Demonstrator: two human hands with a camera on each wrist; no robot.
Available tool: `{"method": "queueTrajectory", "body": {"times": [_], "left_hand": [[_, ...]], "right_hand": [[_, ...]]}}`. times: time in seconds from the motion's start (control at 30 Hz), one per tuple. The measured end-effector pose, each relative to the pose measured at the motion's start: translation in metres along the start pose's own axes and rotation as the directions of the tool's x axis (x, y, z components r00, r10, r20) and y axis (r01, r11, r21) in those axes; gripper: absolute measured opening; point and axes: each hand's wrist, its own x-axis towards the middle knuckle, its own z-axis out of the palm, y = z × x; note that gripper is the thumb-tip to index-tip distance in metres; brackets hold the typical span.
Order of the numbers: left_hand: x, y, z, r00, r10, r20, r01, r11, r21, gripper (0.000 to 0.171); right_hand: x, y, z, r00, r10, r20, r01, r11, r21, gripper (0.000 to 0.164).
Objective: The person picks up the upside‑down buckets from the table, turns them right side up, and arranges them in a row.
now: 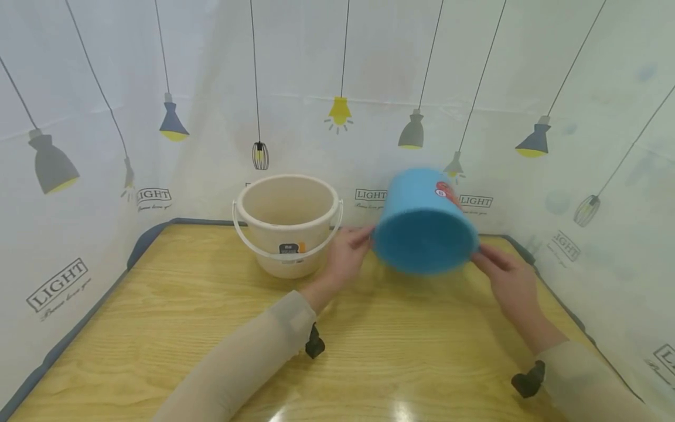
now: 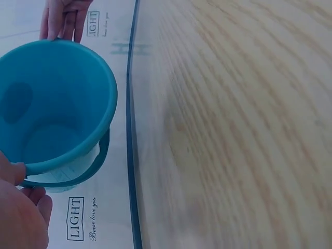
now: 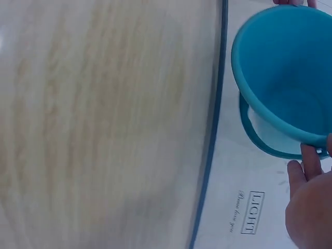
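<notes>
Both hands hold a blue bucket [image 1: 422, 202] in the air over the table, tipped so that its open mouth faces toward me. My left hand [image 1: 346, 258] pinches the rim on its left side, and my right hand [image 1: 508, 281] pinches the rim on the right. In the left wrist view the blue bucket [image 2: 57, 104] shows a bare inside, with its handle hanging under the rim. A red sticker is on its outer wall. Just left of my left hand stands a cream bucket [image 1: 285, 234], upright, its white handle lowered across the front.
The wooden table [image 1: 369, 351] has a dark blue edge strip [image 1: 211, 222] along the back. A pale curtain [image 1: 295, 70] printed with hanging lamps and lettering encloses the table at the back and sides. The cream bucket stands near the back edge.
</notes>
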Motion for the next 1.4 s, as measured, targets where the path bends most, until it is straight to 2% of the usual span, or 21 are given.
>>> {"method": "queueTrajectory", "body": {"times": [0.1, 0.2, 0.3, 0.47, 0.73, 0.87, 1.03, 1.17, 1.3, 1.4], "left_hand": [[-0.001, 0.004, -0.001, 1.0, 0.015, -0.023, -0.015, 1.0, 0.017, 0.039], [-0.001, 0.007, -0.003, 0.998, 0.051, -0.034, -0.05, 0.998, 0.037, 0.041], [-0.001, 0.011, -0.006, 0.997, 0.073, -0.017, -0.072, 0.997, 0.018, 0.043], [0.001, 0.015, -0.011, 0.996, 0.082, 0.02, -0.081, 0.996, -0.033, 0.044], [0.002, 0.017, -0.02, 0.99, 0.09, 0.105, -0.077, 0.99, -0.115, 0.045], [0.003, 0.02, -0.027, 0.986, 0.081, 0.146, -0.061, 0.989, -0.134, 0.046], [0.007, 0.024, -0.032, 0.976, 0.143, 0.167, -0.117, 0.981, -0.153, 0.046], [0.009, 0.025, -0.035, 0.963, 0.188, 0.191, -0.148, 0.968, -0.204, 0.046], [0.01, 0.027, -0.036, 0.952, 0.202, 0.232, -0.132, 0.949, -0.285, 0.047], [0.01, 0.028, -0.037, 0.95, 0.182, 0.255, -0.1, 0.948, -0.304, 0.048]], "right_hand": [[0.003, -0.001, -0.007, 0.999, -0.051, -0.001, 0.051, 0.998, -0.028, 0.06], [0.007, -0.002, -0.015, 0.992, -0.121, 0.045, 0.123, 0.991, -0.056, 0.055], [0.009, -0.007, -0.025, 0.978, -0.173, 0.117, 0.187, 0.975, -0.117, 0.056], [0.009, -0.016, -0.039, 0.956, -0.208, 0.209, 0.237, 0.963, -0.128, 0.06], [0.011, -0.022, -0.051, 0.944, -0.207, 0.258, 0.251, 0.956, -0.153, 0.06], [0.014, -0.023, -0.055, 0.936, -0.223, 0.271, 0.261, 0.959, -0.112, 0.058], [0.016, -0.02, -0.056, 0.932, -0.266, 0.246, 0.295, 0.951, -0.091, 0.056], [0.016, -0.018, -0.055, 0.944, -0.225, 0.242, 0.257, 0.96, -0.114, 0.057], [0.014, -0.019, -0.054, 0.946, -0.215, 0.244, 0.249, 0.962, -0.116, 0.057], [0.012, -0.02, -0.051, 0.942, -0.228, 0.248, 0.25, 0.966, -0.06, 0.055]]}}
